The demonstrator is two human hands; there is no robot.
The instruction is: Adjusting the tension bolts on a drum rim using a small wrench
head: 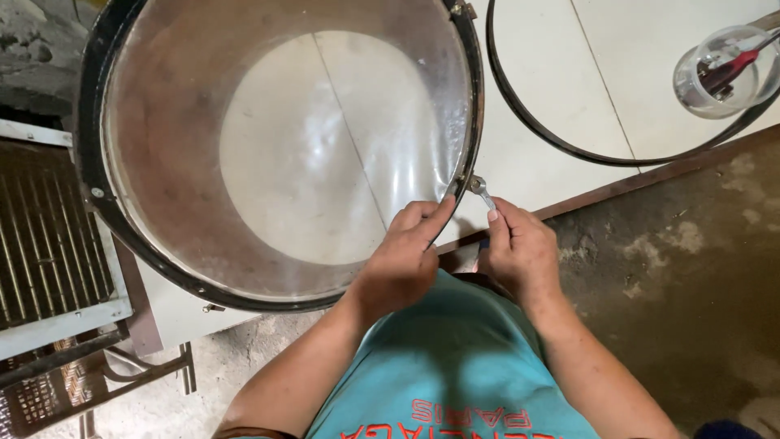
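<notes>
At the near rim of the drum [162,138], one small spanner [481,192] is sitting on a lug fitting at the black hoop's edge. Right hand [520,252] is closing its fingers round the spanner's handle, just outside the drum. Left hand [404,256] is curling beside it, index finger pressing along the clear drumhead's edge. Beyond the drum, a loose black hoop [561,142] is lying on the pale floor, a clear bowl [719,73] resting against its far side.
</notes>
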